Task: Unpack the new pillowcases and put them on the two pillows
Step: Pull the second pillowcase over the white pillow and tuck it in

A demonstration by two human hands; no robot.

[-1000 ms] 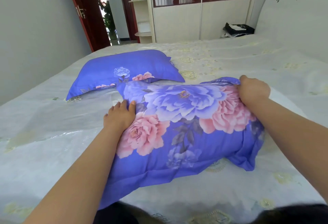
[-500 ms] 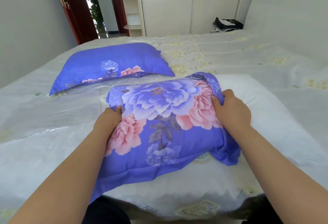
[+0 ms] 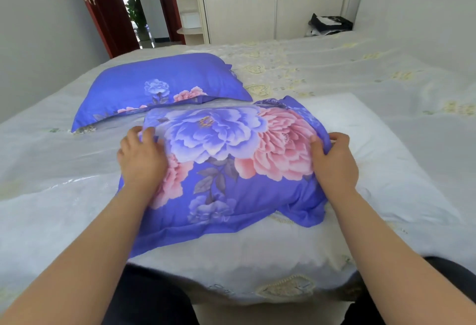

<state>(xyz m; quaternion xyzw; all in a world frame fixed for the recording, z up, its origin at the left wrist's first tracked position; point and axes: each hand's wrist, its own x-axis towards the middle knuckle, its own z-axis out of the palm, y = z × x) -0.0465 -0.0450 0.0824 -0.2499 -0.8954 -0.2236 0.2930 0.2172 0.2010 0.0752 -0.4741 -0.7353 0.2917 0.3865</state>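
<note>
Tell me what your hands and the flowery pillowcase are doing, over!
Left hand and right hand both grip the bunched pillowcase. White pillow mostly uncovered. Other pillow already covered. Nothing blocking.

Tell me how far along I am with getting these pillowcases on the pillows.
One pillow is cased and lies flat at the back. The second pillowcase is in hand: left hand and right hand grip its far edge, bunched partway over the white pillow. Left: pull it over the bare part and straighten it.

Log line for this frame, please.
left hand: grips pillowcase | right hand: grips pillowcase | second pillow: covered, behind
</note>
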